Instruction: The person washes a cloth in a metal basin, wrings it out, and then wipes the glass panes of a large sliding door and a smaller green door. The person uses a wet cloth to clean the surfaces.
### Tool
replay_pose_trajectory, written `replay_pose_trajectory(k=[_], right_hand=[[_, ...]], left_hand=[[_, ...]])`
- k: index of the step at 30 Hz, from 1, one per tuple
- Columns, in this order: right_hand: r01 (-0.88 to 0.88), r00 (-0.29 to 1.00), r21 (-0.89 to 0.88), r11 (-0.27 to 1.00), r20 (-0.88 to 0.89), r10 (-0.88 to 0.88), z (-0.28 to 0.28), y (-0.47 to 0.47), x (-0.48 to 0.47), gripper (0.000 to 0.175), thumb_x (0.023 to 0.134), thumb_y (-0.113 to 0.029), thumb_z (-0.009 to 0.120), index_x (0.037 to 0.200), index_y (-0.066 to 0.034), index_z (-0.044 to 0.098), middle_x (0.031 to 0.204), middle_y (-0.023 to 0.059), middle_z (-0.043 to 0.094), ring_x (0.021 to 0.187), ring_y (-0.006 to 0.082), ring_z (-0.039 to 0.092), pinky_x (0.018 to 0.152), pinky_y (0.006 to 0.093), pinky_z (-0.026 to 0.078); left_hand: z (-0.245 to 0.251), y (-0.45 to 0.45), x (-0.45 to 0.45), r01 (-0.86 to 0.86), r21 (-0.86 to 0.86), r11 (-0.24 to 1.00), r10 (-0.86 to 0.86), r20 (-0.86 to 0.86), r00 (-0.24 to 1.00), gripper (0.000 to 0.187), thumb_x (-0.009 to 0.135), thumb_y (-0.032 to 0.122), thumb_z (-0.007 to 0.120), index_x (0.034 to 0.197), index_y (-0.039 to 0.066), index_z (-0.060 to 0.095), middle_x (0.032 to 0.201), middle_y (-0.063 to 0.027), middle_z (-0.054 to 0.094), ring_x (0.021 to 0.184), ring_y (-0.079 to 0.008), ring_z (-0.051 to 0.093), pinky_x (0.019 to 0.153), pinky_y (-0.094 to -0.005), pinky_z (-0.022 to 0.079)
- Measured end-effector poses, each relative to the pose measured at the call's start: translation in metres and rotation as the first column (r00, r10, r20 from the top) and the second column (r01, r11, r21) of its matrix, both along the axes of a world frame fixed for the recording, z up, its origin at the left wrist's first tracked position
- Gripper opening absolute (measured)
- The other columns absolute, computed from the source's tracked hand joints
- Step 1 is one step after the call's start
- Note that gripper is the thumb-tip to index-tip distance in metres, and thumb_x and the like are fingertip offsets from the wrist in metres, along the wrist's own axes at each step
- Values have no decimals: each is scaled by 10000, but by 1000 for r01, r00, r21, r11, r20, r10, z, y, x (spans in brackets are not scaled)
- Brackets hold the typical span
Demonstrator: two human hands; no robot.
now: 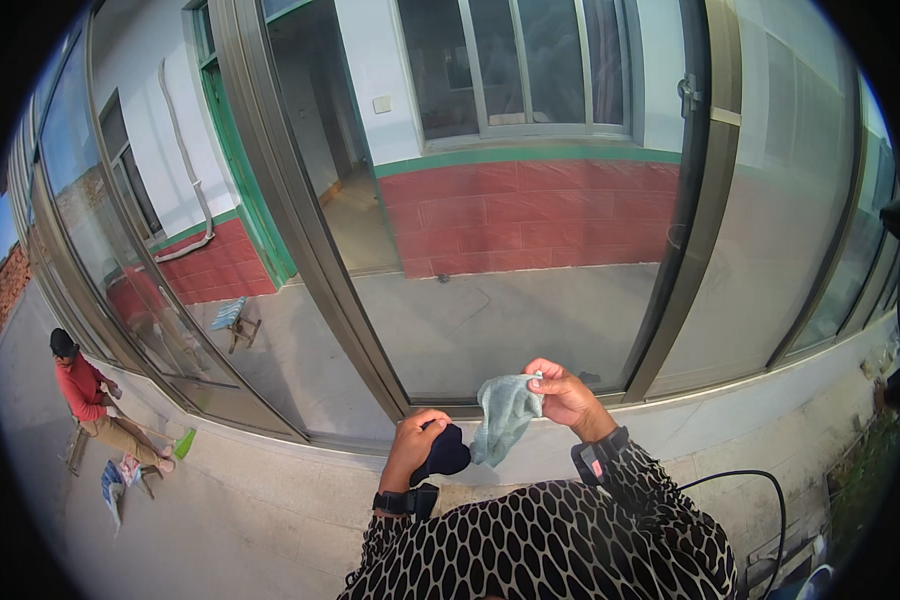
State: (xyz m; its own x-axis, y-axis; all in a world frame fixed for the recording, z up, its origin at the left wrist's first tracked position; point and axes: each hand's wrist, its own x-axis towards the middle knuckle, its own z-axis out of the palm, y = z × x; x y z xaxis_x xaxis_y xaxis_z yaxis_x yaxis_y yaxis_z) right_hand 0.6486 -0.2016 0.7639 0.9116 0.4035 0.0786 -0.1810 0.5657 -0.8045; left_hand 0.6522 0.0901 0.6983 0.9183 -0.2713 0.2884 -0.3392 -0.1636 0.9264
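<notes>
My left hand grips a dark navy cloth, which bunches out to the right of the fingers. In my right hand, a pale grey-green cloth is pinched at its upper right corner and hangs down to the left. The two cloths are close side by side in front of my body; whether they touch I cannot tell. Just beyond both hands runs the bottom rail of a large framed glass panel. A dark band with a device sits on each wrist.
A person in a red top stands at the left with a green broom. Cloths lie on a small stool beside that person. Behind the glass stands a folding stool. A black cable loops at my right.
</notes>
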Motion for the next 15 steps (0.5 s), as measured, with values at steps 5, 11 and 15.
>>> replay_pose_trajectory(k=[5, 11, 15], right_hand=[[186, 981, 33, 982, 54, -188, 28, 12, -4, 121, 868, -27, 674, 943, -88, 602, 880, 27, 665, 813, 145, 646, 731, 301, 530], [150, 989, -244, 958, 37, -145, 25, 29, -9, 160, 858, -33, 691, 1000, -64, 627, 896, 8, 665, 804, 109, 633, 722, 264, 509], [171, 961, -426, 888, 271, -55, 29, 10, -12, 205, 846, -43, 712, 1042, -56, 651, 924, -5, 669, 851, 90, 611, 773, 239, 477]], left_hand=[[8, 12, 13, 42, -131, 991, -46, -31, 998, 183, 900, 147, 630, 992, -2, 682, 895, -33, 663, 888, -129, 594, 832, -270, 469], [35, -42, 17, 121, -31, 992, -122, -7, 993, 351, 870, 223, 681, 1164, 34, 649, 963, -97, 680, 905, -188, 625, 849, -320, 475], [50, -58, 23, 120, 160, 980, -123, 15, 992, 325, 853, 216, 684, 1110, 19, 660, 946, -130, 671, 880, -258, 641, 817, -347, 480]])
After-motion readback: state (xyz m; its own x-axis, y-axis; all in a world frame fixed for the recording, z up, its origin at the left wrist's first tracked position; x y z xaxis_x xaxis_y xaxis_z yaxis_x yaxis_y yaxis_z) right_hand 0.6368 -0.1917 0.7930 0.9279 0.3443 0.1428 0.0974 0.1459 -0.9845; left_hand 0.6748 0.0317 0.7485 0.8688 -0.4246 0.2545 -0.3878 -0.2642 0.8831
